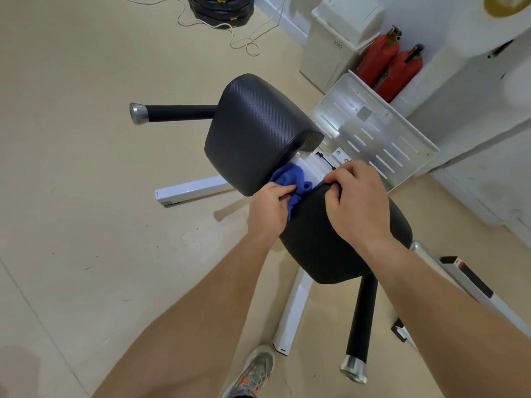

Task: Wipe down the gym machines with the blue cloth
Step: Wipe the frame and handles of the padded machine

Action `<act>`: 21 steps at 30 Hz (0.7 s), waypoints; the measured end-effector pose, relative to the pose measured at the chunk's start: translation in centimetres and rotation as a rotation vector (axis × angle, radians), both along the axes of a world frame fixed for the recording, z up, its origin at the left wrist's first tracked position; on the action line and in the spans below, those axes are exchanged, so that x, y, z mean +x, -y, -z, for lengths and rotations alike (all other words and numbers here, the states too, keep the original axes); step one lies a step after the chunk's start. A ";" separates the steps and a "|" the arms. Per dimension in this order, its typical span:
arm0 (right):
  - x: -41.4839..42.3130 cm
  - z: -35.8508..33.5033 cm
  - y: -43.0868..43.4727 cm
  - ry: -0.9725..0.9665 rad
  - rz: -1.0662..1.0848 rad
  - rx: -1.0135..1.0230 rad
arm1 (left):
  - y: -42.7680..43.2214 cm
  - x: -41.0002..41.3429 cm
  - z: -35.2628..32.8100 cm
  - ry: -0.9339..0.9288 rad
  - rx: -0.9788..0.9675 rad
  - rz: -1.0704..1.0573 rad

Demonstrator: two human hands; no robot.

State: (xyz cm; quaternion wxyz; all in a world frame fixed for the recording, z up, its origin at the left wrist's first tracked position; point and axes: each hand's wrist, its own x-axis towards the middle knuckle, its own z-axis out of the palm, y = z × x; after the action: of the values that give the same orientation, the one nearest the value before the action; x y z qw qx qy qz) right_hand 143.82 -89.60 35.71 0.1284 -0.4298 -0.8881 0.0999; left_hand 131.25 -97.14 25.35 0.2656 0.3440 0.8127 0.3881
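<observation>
A gym machine with two black textured pads stands in the middle of the head view. The far pad (253,130) and the near pad (339,248) are split by a narrow gap over the white frame (189,191). My left hand (268,209) is shut on the crumpled blue cloth (288,176) and presses it into that gap. On the near pad's top edge rests my right hand (355,201), its fingers curled over the rim.
Black foam handles with chrome caps stick out at far left (172,112) and near right (360,320). A perforated metal footplate (373,133), two red extinguishers (388,64) and a white bin (336,38) stand beyond. Weight plates (221,8) and a cord lie far back. My shoe (253,372) is below.
</observation>
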 end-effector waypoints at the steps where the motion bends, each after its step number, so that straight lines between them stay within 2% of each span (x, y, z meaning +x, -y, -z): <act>1: 0.0 -0.1 0.3 0.004 0.008 0.003 | 0.5 -0.3 0.3 0.032 -0.045 0.021; 8: -1.0 -1.0 5.0 0.045 -0.058 -0.019 | 5.7 -1.8 -3.1 0.083 -0.081 0.014; 12: -3.0 -0.9 9.7 0.060 -0.103 -0.318 | 10.7 -3.9 -5.4 0.244 -0.163 -0.029; 14: -4.7 -0.4 12.2 0.062 -0.136 -0.442 | 13.4 -5.6 -6.3 0.247 -0.199 -0.019; 21: -12.5 5.2 17.7 0.205 -0.224 -0.562 | 19.5 -14.4 -4.8 0.317 -0.212 -0.014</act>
State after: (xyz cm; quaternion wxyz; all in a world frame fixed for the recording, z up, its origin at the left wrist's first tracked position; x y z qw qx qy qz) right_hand 131.35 -107.32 30.47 -0.0974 -0.3556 -0.8760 0.3110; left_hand 116.88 -116.61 30.16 0.4223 0.2432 0.7994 0.3513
